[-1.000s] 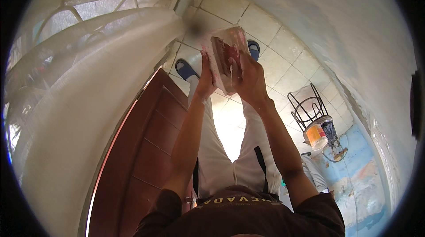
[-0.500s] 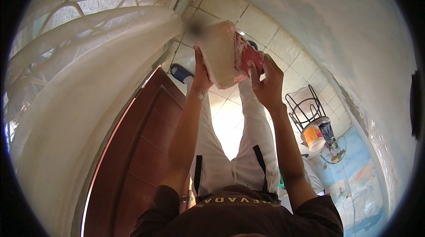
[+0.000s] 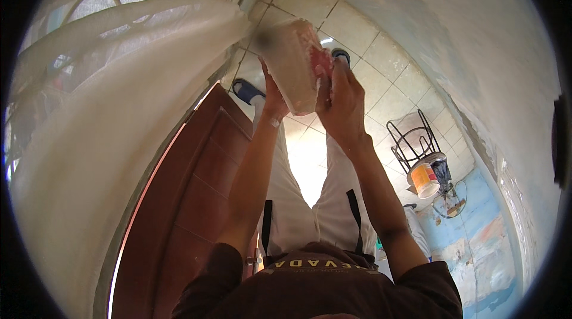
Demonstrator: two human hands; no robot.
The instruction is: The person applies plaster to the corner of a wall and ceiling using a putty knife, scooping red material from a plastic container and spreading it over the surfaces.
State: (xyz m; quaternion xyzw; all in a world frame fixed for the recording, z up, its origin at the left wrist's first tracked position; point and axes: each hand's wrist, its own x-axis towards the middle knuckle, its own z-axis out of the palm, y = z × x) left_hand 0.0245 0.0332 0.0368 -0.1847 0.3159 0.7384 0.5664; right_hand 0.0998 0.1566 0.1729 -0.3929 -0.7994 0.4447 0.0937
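My left hand [image 3: 274, 99] is closed around the left edge of a pale, box-like slab [image 3: 291, 71], raised in front of me above the floor. Its edges look smeared with whitish paste. At its right side, a flat red scraper-like piece [image 3: 319, 60], also streaked with white, is pinched between the thumb and fingers of my right hand [image 3: 344, 101]. The red piece touches or overlaps the slab's right edge; much of it is hidden by my fingers. A dark blur covers the slab's upper left corner.
A sheer white curtain [image 3: 131, 80] hangs at left beside a brown door panel [image 3: 190, 200]. A black metal-legged stool [image 3: 411, 134] at right bears an orange-and-white tub [image 3: 425, 180]. A plastered wall [image 3: 494, 50] curves along the right. Dark slippers [image 3: 247, 90] are on the tiled floor [image 3: 381, 68].
My right hand has moved left with the red piece, which now lies closer against the slab and shows less. The slab has tilted and looks narrower.
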